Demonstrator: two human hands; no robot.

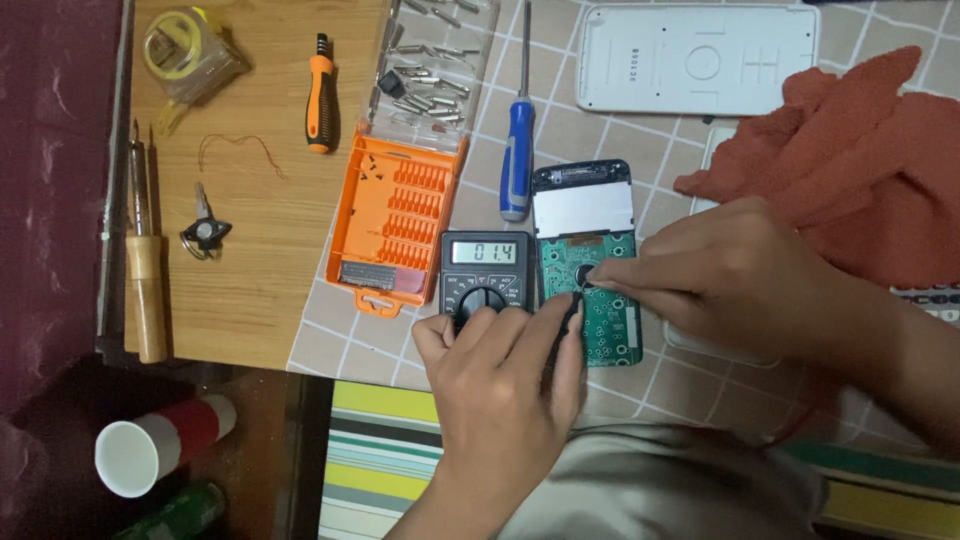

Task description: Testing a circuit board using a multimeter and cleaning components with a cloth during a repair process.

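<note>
A green circuit board [600,325] with a grey display panel lies on the checked cloth. Left of it sits a black multimeter [485,272] with a lit reading. My left hand [500,385] rests over the meter's lower edge and pinches a thin black probe [568,312] whose tip touches the board. My right hand [725,275] comes from the right and holds a second probe tip against a round black part [583,274] on the board.
An orange bit case [392,215] with its clear lid, an orange-handled driver [320,95] and a blue-handled screwdriver [517,155] lie above left. A white device shell [695,55] and a rust-red cloth [860,150] lie upper right. A soldering iron [145,270] lies far left.
</note>
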